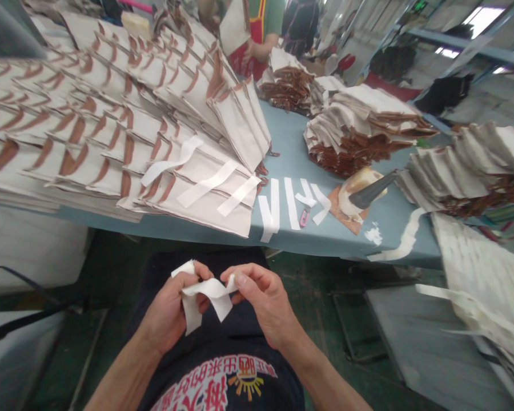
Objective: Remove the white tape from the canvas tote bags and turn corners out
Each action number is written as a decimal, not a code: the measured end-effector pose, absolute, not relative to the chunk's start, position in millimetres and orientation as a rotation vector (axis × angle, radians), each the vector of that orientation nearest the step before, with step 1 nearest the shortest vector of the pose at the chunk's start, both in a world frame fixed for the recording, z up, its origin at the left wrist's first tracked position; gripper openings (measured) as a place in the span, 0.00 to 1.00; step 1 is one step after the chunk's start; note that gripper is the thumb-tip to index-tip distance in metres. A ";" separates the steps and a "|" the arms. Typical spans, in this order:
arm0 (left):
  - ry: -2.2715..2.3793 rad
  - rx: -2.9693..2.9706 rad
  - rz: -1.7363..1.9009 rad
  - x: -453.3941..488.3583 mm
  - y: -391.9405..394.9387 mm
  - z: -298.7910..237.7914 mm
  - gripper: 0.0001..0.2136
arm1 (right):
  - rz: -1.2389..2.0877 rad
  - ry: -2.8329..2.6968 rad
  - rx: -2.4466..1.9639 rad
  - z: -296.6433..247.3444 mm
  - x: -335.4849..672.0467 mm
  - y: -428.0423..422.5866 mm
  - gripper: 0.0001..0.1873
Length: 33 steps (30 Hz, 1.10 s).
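Both forearms reach in from the near side, wrists bent inward. The left hand's (167, 311) fingers curl closed around a folded white strip (215, 290); the right hand (263, 297) pinches its right end, thumb against forefinger. The strip hangs bent between them, nearer than the counter (317, 241).

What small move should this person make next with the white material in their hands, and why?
Probably ease the right hand away from the left hand to straighten the white material: both hands hold it, and it curves loosely between them.
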State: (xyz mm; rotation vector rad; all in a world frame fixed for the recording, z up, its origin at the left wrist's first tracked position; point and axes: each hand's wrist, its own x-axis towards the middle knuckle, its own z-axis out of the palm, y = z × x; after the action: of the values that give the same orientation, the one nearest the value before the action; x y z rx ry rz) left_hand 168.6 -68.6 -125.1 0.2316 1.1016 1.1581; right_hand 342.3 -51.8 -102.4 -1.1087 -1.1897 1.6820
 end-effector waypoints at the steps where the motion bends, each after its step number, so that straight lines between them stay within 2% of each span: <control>1: 1.114 0.244 1.180 167.7 -67.2 -126.2 0.05 | 1.554 -1.295 -1.116 -99.8 343.0 -51.8 0.13; 5: 1.153 0.282 1.247 164.7 -62.6 -130.4 0.04 | 1.223 -1.541 -1.025 -88.6 344.8 -49.9 0.09; 21: 1.184 0.425 1.207 172.8 -54.8 -119.4 0.06 | 1.149 -1.861 -1.006 -83.6 350.6 -25.7 0.12; 33: 1.134 0.364 1.124 167.9 -54.3 -118.4 0.09 | 1.427 -1.777 -0.986 -94.6 340.9 -19.4 0.13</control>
State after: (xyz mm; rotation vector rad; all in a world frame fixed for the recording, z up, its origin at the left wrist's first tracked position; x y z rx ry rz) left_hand 167.9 -54.3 -118.4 0.3640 1.1339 1.1238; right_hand 340.9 -19.4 -94.6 -0.9862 -1.7774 1.4270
